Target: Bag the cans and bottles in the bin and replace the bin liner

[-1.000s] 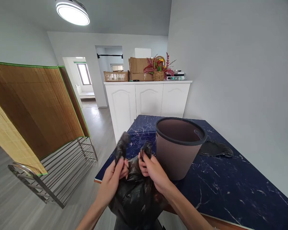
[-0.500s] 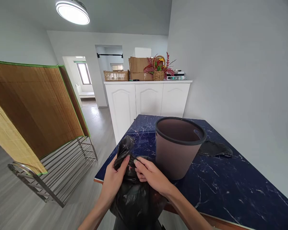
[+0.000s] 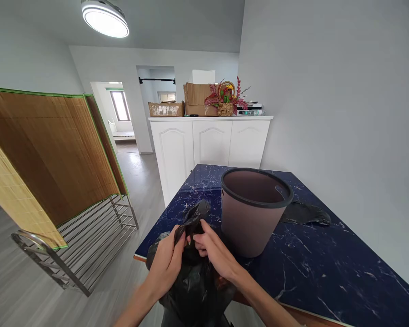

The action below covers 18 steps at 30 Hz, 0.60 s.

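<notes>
A full, bulging black garbage bag sits at the near edge of the table, in front of me. My left hand grips the bag's gathered neck from the left, thumb up. From the right, my right hand pinches the same twisted plastic, its fingers curled. Above both hands a loose end of the bag sticks up. Just right of my right hand stands an upright mauve trash can with a dark rim. What the bag holds is hidden.
The dark blue marbled table stretches to the right. Behind the trash can lies a flat black plastic bag. A metal rack with a bamboo mat stands left. A white cabinet carries cardboard boxes and a flower basket.
My left hand has shifted right and turned inward, closer to my right hand. The loose top of the bag has swung to the right. The trash can has stayed put.
</notes>
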Motion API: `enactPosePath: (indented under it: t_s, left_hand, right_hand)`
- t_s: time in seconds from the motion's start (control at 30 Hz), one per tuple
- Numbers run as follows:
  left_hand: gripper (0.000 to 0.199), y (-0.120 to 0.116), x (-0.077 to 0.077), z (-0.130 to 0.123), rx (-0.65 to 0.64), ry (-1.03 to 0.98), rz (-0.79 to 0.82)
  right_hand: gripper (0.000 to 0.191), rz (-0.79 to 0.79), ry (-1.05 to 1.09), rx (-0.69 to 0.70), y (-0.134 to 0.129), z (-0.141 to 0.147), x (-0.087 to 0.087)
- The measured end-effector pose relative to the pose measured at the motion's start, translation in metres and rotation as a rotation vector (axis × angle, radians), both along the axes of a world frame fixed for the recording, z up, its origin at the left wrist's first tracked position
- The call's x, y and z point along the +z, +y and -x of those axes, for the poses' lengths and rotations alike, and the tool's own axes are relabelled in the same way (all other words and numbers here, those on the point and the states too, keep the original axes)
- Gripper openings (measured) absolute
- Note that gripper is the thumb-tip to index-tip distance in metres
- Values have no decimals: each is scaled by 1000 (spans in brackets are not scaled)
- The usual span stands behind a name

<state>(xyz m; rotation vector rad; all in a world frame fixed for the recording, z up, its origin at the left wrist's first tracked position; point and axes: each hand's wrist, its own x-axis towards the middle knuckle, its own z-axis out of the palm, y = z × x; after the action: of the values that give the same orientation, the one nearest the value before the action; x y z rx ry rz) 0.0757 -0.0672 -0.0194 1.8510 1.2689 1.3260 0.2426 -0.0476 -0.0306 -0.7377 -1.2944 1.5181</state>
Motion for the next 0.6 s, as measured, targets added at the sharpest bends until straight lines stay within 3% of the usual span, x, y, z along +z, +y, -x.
enactPosePath:
  t_s: [0.13,0.23,0.4,0.6]
  left_hand:
    - [19,2,-1,0,-48,220,-66]
    - [20,4,-6,2,-71,474,-117]
    - [23,1,-5,5,-96,574,-130]
    - [31,-4,-1,16,-214,481,-92]
  right_hand:
    - [23,-206,-294,55,-9,-2,14]
    - [32,-261,-392,-35,-9,3,14]
    - [57,-147,-237,-185,-4,7,2]
    - [64,7,-87,-99,-3,1,0]
